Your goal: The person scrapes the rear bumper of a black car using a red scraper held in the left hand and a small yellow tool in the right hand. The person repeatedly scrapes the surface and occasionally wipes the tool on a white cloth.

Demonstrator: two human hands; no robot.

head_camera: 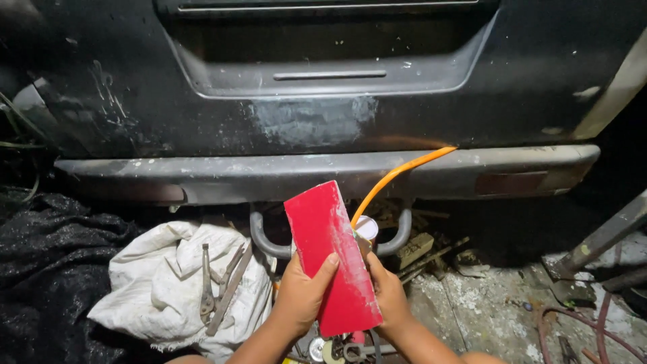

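I am seeing a flat red card (331,259), scuffed pale along one edge, standing tilted just below the grey bumper (323,174). My left hand (301,293) is grasping its left edge, thumb lying across the face. My right hand (387,290) is steadying the right edge, fingers hidden behind, beside an orange hose (394,176).
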